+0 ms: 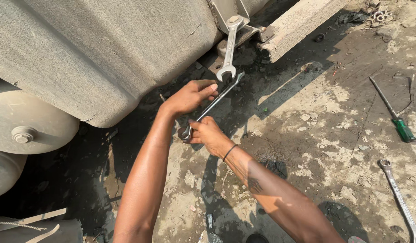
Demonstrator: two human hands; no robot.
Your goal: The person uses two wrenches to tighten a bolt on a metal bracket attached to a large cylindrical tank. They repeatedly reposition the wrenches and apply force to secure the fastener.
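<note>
Both my hands hold one long steel spanner [217, 101] that slants up to the right under a large dusty grey tank [95, 49]. My right hand [208, 133] grips its lower ring end. My left hand [192, 95] holds the shaft higher up, fingers curled over it. The spanner's far tip reaches toward the metal bracket [244, 33] beneath the tank. A second silver spanner [229, 47] hangs from a bolt on that bracket, its open jaw pointing down, just above my left hand.
A wooden beam [298, 24] juts out at the top. On the stained concrete ground lie a green-handled screwdriver [394, 114], another spanner [399, 198] at lower right, and several nuts [379, 15] at top right. A round grey cylinder [26, 128] sits at left.
</note>
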